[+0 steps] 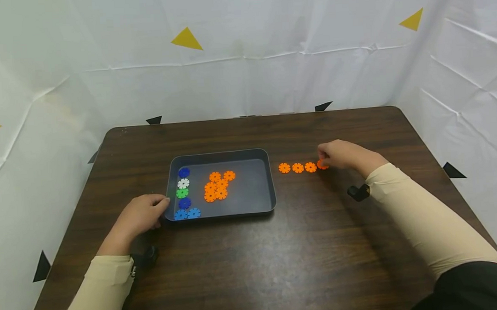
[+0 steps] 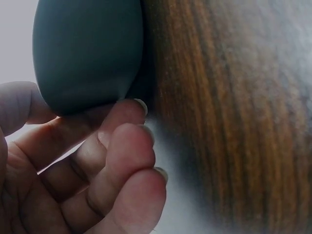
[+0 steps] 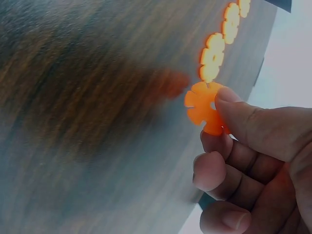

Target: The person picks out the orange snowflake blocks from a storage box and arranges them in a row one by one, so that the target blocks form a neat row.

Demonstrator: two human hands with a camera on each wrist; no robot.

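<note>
A dark grey tray [image 1: 260, 156] sits mid-table. It holds several orange notched discs [image 1: 218, 186] in a cluster, and blue, white and green discs [image 1: 183, 192] in a column along its left wall. My left hand [image 1: 160, 208] holds the tray's front-left corner [image 2: 87, 53], thumb on one side and curled fingers [image 2: 127, 141] against the other. To the right of the tray, three orange discs [image 1: 297, 168] lie in a row on the table. My right hand [image 1: 322, 160] pinches a fourth orange disc [image 3: 204, 108] between thumb and forefinger at the row's right end.
The dark wooden table [image 1: 254, 267] is bare in front and at the back. White sheeting with yellow and black triangle markers [image 1: 186, 39] walls in the table on three sides.
</note>
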